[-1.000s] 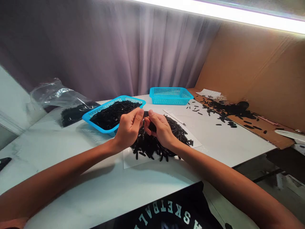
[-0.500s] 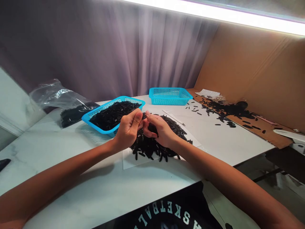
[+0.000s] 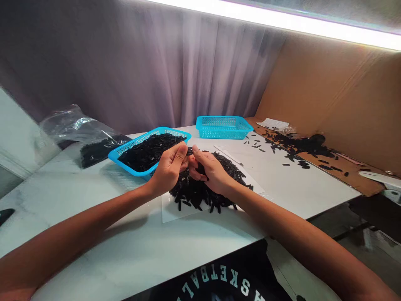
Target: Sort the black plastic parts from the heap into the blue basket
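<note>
head view, forward and down over table

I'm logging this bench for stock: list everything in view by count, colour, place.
Table: one, white, centre
Curtain: one, purplish, back
Light: one, white, top
Heaped basket: one, blue, left
Second basket: one, blue, back
Pile: uncountable pieces, black, centre
Sheet: one, white, under pile
Bag: one, clear, far left
Scattered pieces: many, black, right
Cardboard: count unclear, brown, right
Paper: one, white, back right
Object: one, white, right edge
Garment: one, black, bottom
Arms: two, bare, lower sides
Left hand: one, bare, centre
Right hand: one, bare, centre
</note>
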The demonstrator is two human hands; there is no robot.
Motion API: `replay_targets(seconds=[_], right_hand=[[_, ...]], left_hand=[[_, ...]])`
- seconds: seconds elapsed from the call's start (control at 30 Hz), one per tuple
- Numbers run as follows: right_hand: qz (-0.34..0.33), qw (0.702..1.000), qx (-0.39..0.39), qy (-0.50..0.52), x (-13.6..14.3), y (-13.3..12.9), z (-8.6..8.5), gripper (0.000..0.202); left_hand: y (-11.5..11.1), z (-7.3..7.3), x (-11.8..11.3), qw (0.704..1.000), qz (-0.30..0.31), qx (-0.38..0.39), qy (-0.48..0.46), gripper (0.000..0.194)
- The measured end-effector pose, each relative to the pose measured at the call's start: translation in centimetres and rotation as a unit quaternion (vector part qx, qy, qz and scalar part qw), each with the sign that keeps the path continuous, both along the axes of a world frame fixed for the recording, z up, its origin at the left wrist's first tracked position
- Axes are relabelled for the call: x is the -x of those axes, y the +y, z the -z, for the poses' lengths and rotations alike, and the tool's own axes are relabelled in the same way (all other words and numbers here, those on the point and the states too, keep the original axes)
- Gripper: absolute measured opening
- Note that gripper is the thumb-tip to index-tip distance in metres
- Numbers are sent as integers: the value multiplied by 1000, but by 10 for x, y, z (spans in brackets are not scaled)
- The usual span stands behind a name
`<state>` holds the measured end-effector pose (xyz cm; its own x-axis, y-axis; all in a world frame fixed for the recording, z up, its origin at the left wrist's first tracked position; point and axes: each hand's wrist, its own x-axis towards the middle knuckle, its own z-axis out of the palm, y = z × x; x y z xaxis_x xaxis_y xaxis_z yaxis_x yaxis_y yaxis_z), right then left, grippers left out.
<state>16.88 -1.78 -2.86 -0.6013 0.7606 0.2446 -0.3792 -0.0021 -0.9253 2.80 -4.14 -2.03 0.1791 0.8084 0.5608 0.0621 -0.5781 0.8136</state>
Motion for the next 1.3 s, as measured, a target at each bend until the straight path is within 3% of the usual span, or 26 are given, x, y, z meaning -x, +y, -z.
replay_targets(seconds=[0.13,0.2,0.23,0.3,0.37,0.43,0.5,0.67,0.9,1.0,1.3], right_hand=[[45,999,-3,0,-1,0,-3,58],[38,999,13,-6,-2,1,-4,58],[27,999,23,-13,-2,2,-4,59],[1,999,38,-31,-4,4,-5,59],[-19,998,43,-45,-5,6,-6,60],[-32,997,36,-59,-7,7,-7,60],[-49,995,20,-82,-9,8,-8,57],[-97,992,5,-85,-14,10,-8,52],[-112,989,33,-90,-14,10,-9,42],[-125,986,53,-96,-14,9,-9,40],[-87,993,5,-77,-14,7,-9,41]], left_hand=[[7,-1,9,987,-92,-77,106,43],[10,-7,16,939,-130,-221,229,40],[10,-11,20,890,-135,-318,297,38],[10,-20,25,752,-133,-500,408,37],[9,-29,29,631,-151,-604,463,38],[7,-37,31,567,-174,-645,481,38],[7,-42,34,552,-178,-652,489,36],[10,-47,42,567,-140,-625,518,31],[9,-50,43,478,-145,-682,533,34],[9,-51,43,459,-144,-694,536,32],[14,-47,48,464,-146,-687,541,24]])
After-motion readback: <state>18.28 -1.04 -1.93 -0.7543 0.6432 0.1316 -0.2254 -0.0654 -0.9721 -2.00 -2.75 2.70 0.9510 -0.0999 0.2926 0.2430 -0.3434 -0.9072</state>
